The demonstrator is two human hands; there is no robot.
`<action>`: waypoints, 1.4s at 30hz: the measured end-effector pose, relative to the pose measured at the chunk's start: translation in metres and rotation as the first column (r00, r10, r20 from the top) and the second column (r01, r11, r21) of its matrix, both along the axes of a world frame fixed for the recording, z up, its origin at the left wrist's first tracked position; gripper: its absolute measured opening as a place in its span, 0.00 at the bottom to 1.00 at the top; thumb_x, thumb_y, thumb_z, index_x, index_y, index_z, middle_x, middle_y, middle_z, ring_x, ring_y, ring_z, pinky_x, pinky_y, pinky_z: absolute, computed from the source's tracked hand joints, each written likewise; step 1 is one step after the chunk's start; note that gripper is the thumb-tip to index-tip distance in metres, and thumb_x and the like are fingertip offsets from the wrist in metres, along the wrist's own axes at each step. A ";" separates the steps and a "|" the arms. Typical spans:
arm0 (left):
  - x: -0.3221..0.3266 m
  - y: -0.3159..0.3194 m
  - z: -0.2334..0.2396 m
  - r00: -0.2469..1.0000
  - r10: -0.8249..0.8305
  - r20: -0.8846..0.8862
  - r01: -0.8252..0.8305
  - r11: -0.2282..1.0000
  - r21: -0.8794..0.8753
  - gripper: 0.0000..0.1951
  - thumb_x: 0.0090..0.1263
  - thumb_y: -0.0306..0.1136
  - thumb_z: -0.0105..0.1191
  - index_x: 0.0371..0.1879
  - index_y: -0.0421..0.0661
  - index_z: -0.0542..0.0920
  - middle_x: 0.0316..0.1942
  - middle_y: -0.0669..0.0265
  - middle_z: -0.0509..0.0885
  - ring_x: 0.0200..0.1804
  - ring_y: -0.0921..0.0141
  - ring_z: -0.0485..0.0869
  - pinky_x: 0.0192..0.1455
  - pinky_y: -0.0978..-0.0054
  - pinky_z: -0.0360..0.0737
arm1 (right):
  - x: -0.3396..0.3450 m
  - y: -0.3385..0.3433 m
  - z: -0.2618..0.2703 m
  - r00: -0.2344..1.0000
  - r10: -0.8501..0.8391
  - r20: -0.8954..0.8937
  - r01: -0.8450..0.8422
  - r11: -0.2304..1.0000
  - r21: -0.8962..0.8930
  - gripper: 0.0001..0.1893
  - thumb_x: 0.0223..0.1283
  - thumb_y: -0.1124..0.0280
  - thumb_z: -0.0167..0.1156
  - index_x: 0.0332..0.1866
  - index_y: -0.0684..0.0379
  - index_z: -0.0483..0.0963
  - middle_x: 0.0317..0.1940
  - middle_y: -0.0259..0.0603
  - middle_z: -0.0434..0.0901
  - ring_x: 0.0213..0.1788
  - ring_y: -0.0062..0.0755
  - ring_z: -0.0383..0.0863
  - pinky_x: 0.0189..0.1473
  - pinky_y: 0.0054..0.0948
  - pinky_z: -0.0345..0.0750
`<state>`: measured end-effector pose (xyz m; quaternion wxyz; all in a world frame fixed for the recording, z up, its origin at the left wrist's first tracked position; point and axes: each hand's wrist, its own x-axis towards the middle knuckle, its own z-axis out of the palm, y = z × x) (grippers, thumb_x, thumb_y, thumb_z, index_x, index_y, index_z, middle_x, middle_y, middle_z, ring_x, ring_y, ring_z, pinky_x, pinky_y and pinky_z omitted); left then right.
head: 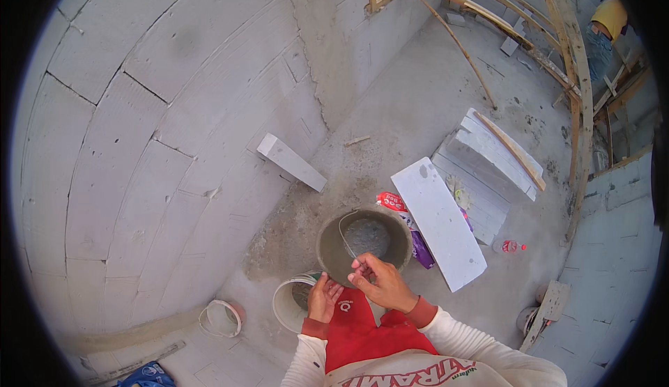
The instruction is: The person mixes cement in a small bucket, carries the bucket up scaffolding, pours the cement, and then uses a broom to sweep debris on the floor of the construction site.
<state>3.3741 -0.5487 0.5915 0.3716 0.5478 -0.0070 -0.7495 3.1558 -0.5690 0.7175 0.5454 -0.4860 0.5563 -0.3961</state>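
A dark round mortar bucket (326,230) with grey wet mix (367,236) at its bottom stands before me. My right hand (384,285) pinches the bucket's thin wire handle (345,238) between thumb and fingers, over the near rim. My left hand (323,298) is at the rim's near left side, fingertips on or close to it; whether it grips the rim is not plain. Just left of that hand is a white bucket (285,308) with grey residue inside. A pale lightweight concrete block (439,222) lies right of the dark bucket, over red and purple bags (420,251).
More blocks (475,162) with a wood strip (509,149) lie beyond. One block (292,162) leans by the left wall. A small bucket (222,319) stands lower left, a plastic bottle (508,246) at right. Timber framing (569,47) and a person (606,31) in yellow are at upper right.
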 end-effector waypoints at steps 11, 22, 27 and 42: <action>-0.011 -0.249 0.086 0.897 -0.400 0.188 0.433 0.881 -0.189 0.08 0.76 0.35 0.60 0.38 0.53 0.73 0.41 0.74 0.82 0.46 0.78 0.81 0.56 0.75 0.77 | -0.083 -0.204 0.038 0.723 -0.514 -0.462 0.468 0.856 -0.219 0.14 0.57 0.69 0.71 0.25 0.65 0.74 0.27 0.44 0.77 0.28 0.36 0.78 0.35 0.31 0.78; -0.107 -0.506 0.178 0.820 -0.530 0.217 0.567 0.698 -0.438 0.04 0.77 0.31 0.55 0.40 0.51 0.74 0.44 0.73 0.84 0.47 0.78 0.82 0.54 0.74 0.78 | -0.215 -0.354 0.007 0.735 -0.678 0.021 0.673 0.733 0.098 0.26 0.66 0.71 0.52 0.70 0.61 0.70 0.36 0.38 0.82 0.36 0.25 0.82 0.41 0.28 0.81; -0.196 -0.619 0.165 0.778 -0.591 0.215 0.614 0.642 -0.459 0.03 0.77 0.33 0.55 0.42 0.51 0.75 0.47 0.70 0.85 0.50 0.75 0.83 0.59 0.70 0.76 | -0.288 -0.425 0.035 0.757 -0.646 0.102 0.609 0.753 0.248 0.27 0.69 0.73 0.46 0.74 0.62 0.66 0.40 0.34 0.82 0.38 0.18 0.81 0.43 0.26 0.82; -0.450 -0.864 0.164 0.694 -0.613 0.379 0.716 0.532 -0.452 0.05 0.77 0.33 0.54 0.39 0.46 0.75 0.64 0.54 0.79 0.63 0.63 0.80 0.66 0.66 0.75 | -0.521 -0.616 0.100 0.435 -0.861 0.265 0.813 0.501 0.295 0.25 0.66 0.79 0.42 0.69 0.71 0.65 0.48 0.50 0.84 0.39 0.30 0.88 0.44 0.29 0.86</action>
